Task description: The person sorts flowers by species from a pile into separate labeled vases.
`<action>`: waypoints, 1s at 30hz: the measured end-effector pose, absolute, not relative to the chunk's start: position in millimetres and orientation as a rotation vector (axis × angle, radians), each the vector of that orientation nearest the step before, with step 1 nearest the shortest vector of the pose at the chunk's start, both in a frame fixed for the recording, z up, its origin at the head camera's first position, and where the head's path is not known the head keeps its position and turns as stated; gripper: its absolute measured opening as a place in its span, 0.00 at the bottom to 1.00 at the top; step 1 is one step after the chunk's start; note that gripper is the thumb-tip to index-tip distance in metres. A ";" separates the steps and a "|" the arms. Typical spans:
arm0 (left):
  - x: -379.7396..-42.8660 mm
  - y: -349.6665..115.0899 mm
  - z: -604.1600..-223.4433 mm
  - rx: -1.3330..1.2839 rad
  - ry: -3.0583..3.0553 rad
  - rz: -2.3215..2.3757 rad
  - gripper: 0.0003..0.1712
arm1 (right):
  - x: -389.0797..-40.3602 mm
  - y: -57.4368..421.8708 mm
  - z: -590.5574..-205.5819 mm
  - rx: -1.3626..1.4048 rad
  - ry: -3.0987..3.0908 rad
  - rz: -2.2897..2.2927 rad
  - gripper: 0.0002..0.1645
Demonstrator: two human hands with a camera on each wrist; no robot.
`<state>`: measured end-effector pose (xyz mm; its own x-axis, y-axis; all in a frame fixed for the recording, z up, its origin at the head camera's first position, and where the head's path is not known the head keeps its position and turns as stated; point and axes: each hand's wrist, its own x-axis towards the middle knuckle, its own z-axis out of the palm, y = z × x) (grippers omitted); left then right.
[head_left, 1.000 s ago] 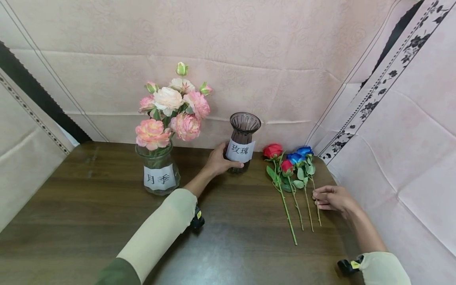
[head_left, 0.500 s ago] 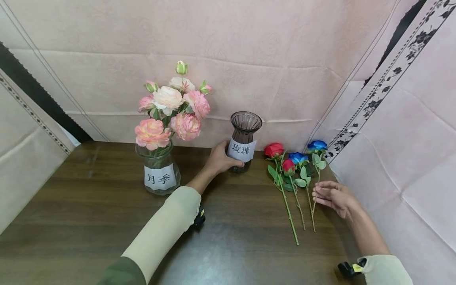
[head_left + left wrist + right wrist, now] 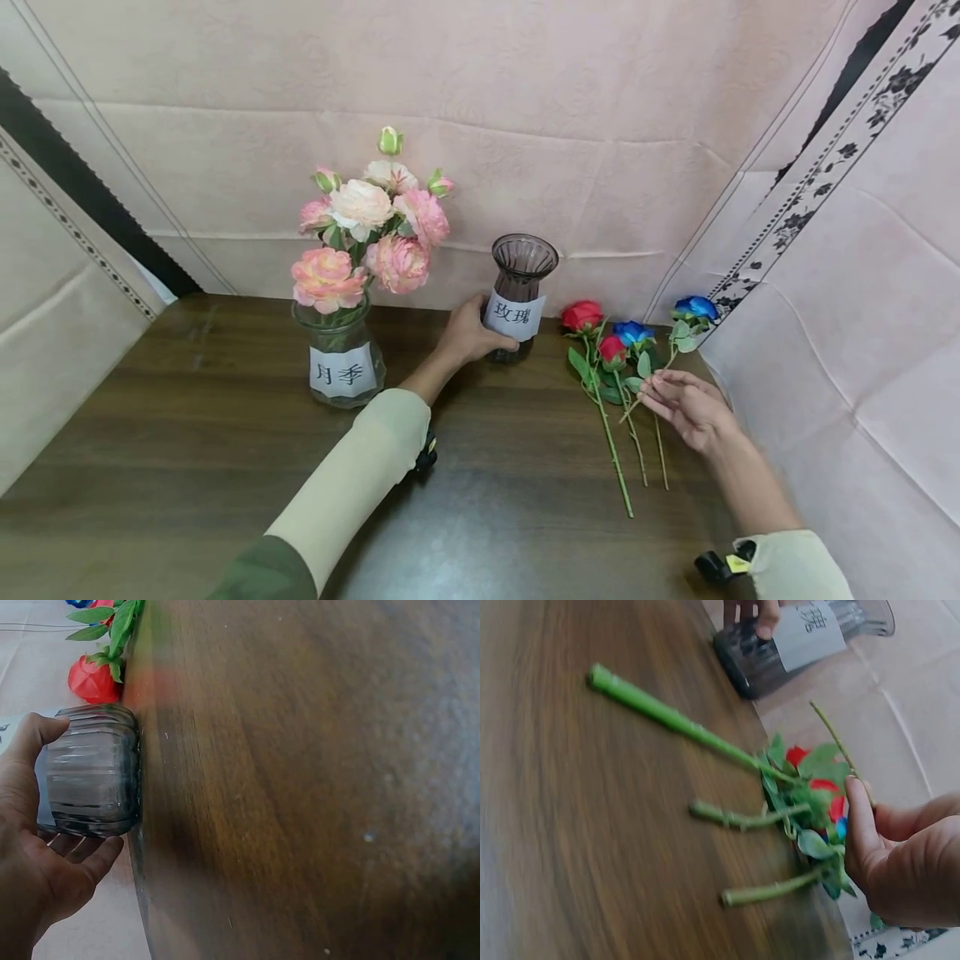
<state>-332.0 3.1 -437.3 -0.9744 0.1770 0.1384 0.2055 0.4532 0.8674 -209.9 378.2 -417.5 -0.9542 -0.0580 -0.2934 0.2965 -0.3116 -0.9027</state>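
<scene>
My left hand [image 3: 472, 333] grips the lower part of a dark ribbed glass vase [image 3: 522, 258] with a white paper label; the left wrist view shows thumb and fingers on opposite sides of its base. My right hand [image 3: 693, 408] pinches the stem of a blue rose [image 3: 696, 308], lifted off the table and tilted, its bloom up to the right. Left of it, two red roses [image 3: 582, 316] and another blue rose [image 3: 632, 332] lie on the table. In the right wrist view the held stem [image 3: 831, 733] sticks out past the fingertips.
A clear glass vase [image 3: 343, 372] of pink and white flowers [image 3: 397, 264] stands left of my left hand, also labelled. The brown wooden table [image 3: 187, 467] meets a pale cloth backdrop [image 3: 525, 125] behind and to the right.
My right hand has picked up the rightmost blue rose. Its stem has swung from lying beside the others to a slant, lower end leftward. The left hand stays on the dark vase.
</scene>
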 end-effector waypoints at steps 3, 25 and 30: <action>-332.2 4.4 -436.7 -0.349 -2.656 -1.589 0.53 | -213.5 367.0 -416.4 0.326 1.657 -2.419 0.15; -328.9 4.3 -433.7 -0.333 -2.686 -1.558 0.55 | -245.1 284.6 -380.9 0.296 1.288 -3.037 0.06; -328.8 4.4 -432.7 -0.311 -2.703 -1.538 0.57 | -256.5 268.1 -363.6 0.240 1.193 -3.163 0.05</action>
<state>-328.8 4.4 -432.7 -0.9801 0.1639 0.1118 0.1798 0.4959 0.8496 -256.5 268.1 -363.6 -0.9597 0.2776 -0.0438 -0.1795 -0.7255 -0.6644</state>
